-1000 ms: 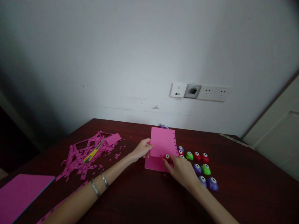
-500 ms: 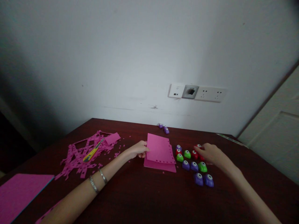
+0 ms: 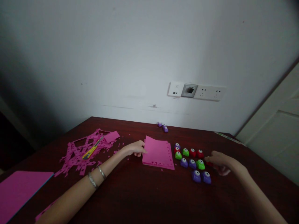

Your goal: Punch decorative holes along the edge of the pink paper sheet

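Note:
My left hand pinches the left edge of a pink sheet of paper, which lies over other pink sheets with its far left corner slightly raised. Small heart-shaped holes run along its right and near edges. My right hand is closed around a red craft punch, mostly hidden by the fingers, at the right of the group. Beside it stand several more punches: red ones, green ones and purple ones, each with a white and dark round top.
Pink punched paper strips lie heaped on the left, with a yellow utility knife on top. A pink paper stack sits at the near left. A few purple punches stand by the wall, below several sockets.
My right hand has moved right and nearer, carrying a red punch away from the back of the group. The pink sheet has lowered onto the sheets beneath, my left hand still holding it.

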The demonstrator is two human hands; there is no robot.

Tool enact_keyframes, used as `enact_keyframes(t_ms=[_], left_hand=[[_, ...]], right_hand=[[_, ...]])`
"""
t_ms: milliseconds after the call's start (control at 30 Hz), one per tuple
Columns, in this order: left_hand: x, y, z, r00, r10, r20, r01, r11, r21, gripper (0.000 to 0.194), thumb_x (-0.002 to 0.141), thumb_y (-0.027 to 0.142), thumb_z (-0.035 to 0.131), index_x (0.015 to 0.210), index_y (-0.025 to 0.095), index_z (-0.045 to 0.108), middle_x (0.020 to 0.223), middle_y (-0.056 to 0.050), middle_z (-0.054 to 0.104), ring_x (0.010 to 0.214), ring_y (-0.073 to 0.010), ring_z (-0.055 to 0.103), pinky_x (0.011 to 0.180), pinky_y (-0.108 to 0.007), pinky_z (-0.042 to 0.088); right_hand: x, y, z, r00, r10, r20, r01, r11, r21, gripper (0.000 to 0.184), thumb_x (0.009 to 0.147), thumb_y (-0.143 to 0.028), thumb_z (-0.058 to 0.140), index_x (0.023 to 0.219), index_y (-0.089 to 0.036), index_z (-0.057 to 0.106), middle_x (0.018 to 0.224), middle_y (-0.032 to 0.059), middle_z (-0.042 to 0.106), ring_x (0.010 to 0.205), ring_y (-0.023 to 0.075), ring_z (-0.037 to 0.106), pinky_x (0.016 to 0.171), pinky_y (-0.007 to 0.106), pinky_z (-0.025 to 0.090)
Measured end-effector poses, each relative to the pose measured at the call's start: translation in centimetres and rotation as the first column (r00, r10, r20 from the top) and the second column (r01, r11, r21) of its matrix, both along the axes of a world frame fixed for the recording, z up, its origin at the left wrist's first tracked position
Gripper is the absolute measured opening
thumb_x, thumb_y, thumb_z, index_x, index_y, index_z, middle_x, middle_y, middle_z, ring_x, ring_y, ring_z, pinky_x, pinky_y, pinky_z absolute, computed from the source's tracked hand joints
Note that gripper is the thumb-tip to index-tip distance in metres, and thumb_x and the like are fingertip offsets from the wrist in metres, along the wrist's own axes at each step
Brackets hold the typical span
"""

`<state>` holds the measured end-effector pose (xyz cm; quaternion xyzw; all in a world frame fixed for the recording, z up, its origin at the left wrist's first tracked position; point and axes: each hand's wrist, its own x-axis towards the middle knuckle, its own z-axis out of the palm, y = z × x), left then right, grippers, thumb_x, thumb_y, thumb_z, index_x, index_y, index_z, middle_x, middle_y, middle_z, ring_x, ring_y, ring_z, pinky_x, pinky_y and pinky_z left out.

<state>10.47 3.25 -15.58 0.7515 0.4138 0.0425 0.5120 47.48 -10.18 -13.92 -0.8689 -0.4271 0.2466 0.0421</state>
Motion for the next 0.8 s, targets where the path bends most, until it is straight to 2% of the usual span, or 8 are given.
enact_keyframes(t_ms=[100, 333, 433, 533, 600, 667, 700, 800], left_hand=[[0.2, -0.2, -0.1, 0.999, 0.036, -0.016, -0.035, 0.996, 0.087, 0.015, 0.064, 0.020, 0.056, 0.076, 0.011, 0.060, 0.046, 0.003, 0.050, 0.038, -0.0061, 0.043, 0.035, -0.017, 0.025], [0.7, -0.2, -1.0, 0.995, 0.091, -0.045, -0.081, 0.978, 0.191, 0.012, 0.061, 0.021, 0.062, 0.068, 0.013, 0.056, 0.046, 0.003, 0.051, 0.037, -0.0065, 0.042, 0.036, -0.018, 0.028], [0.6, -0.1, -1.1, 0.997, 0.064, -0.046, -0.052, 0.972, 0.229, 0.012, 0.060, 0.022, 0.064, 0.063, 0.014, 0.055, 0.045, 0.003, 0.052, 0.038, -0.0076, 0.044, 0.036, -0.018, 0.029], [0.6, 0.0, -1.1, 0.994, 0.098, -0.041, -0.083, 0.956, 0.281, 0.016, 0.057, 0.021, 0.068, 0.064, 0.014, 0.055, 0.048, 0.003, 0.054, 0.044, -0.0099, 0.050, 0.040, -0.018, 0.033], [0.6, 0.0, -1.0, 0.994, 0.103, -0.047, -0.084, 0.952, 0.294, 0.018, 0.056, 0.020, 0.069, 0.066, 0.014, 0.056, 0.048, 0.004, 0.054, 0.044, -0.0102, 0.051, 0.041, -0.019, 0.034], [0.7, 0.0, -0.9, 0.995, 0.086, -0.050, -0.067, 0.952, 0.298, 0.018, 0.056, 0.020, 0.069, 0.067, 0.014, 0.057, 0.048, 0.004, 0.054, 0.043, -0.0099, 0.050, 0.041, -0.019, 0.034], [0.7, -0.1, -0.8, 0.995, 0.082, -0.055, -0.062, 0.951, 0.302, 0.017, 0.057, 0.020, 0.069, 0.067, 0.015, 0.057, 0.047, 0.004, 0.054, 0.043, -0.0098, 0.050, 0.040, -0.019, 0.033], [0.7, -0.4, -0.4, 0.992, 0.069, -0.108, -0.035, 0.955, 0.294, 0.014, 0.061, 0.024, 0.065, 0.061, 0.015, 0.055, 0.043, 0.004, 0.051, 0.036, -0.0084, 0.044, 0.036, -0.019, 0.030]], right_hand=[[-0.4, 0.0, 0.2, 0.992, -0.024, -0.122, 0.005, 0.987, -0.159, 0.026, 0.078, -0.033, 0.046, 0.064, -0.012, 0.051, 0.049, 0.0112, 0.058, 0.042, 0.0186, 0.059, 0.039, 0.025, 0.043], [-1.2, -0.9, 2.8, 0.996, -0.038, -0.075, 0.030, 0.993, -0.112, 0.026, 0.078, -0.036, 0.052, 0.064, -0.015, 0.049, 0.053, 0.0109, 0.060, 0.047, 0.0188, 0.060, 0.043, 0.026, 0.045], [-3.3, -1.6, 4.8, 0.997, 0.038, -0.060, -0.041, 0.997, -0.065, 0.033, 0.081, -0.039, 0.047, 0.059, -0.015, 0.048, 0.052, 0.0112, 0.059, 0.041, 0.0176, 0.058, 0.041, 0.026, 0.043], [-7.6, -1.9, 5.9, 0.974, 0.218, -0.058, -0.217, 0.976, 0.022, 0.034, 0.082, -0.036, 0.043, 0.056, -0.015, 0.048, 0.047, 0.0073, 0.056, 0.035, 0.0137, 0.052, 0.038, 0.023, 0.037], [-11.1, -1.8, 5.5, 0.906, 0.423, 0.019, -0.419, 0.889, 0.184, 0.029, 0.081, -0.029, 0.044, 0.055, -0.016, 0.049, 0.050, 0.0041, 0.056, 0.038, 0.0111, 0.050, 0.041, 0.022, 0.034], [-14.3, -1.6, 4.3, 0.768, 0.604, 0.211, -0.640, 0.711, 0.292, 0.028, 0.080, -0.024, 0.043, 0.054, -0.016, 0.051, 0.054, 0.0035, 0.058, 0.048, 0.0114, 0.053, 0.048, 0.022, 0.033], [-15.7, -1.4, 3.5, 0.717, 0.635, 0.287, -0.697, 0.655, 0.291, 0.027, 0.080, -0.023, 0.042, 0.055, -0.016, 0.053, 0.056, 0.0038, 0.059, 0.051, 0.0123, 0.054, 0.050, 0.023, 0.032], [-18.4, -1.1, 0.7, 0.627, 0.663, 0.409, -0.778, 0.556, 0.292, 0.028, 0.083, -0.024, 0.040, 0.063, -0.017, 0.058, 0.060, 0.0043, 0.062, 0.055, 0.0137, 0.056, 0.053, 0.024, 0.029]])
